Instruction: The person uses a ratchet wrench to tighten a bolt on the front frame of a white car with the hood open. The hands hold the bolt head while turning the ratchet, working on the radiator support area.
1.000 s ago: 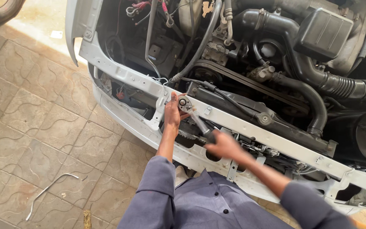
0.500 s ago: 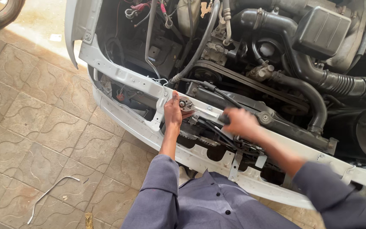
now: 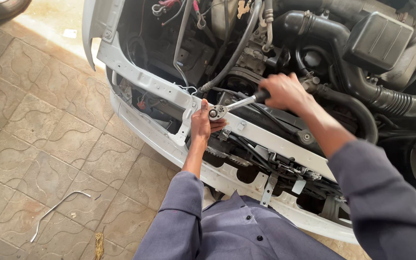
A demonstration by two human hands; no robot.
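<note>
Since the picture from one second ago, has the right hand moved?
Yes. The right hand, gripping the ratchet handle, swung up and away from the person, from below the white crossbar to above it, over the engine bay.

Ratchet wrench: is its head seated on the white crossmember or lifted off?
Seated: the ratchet wrench head rests against the white crossmember, steadied by the left hand; the right hand grips its handle.
</note>
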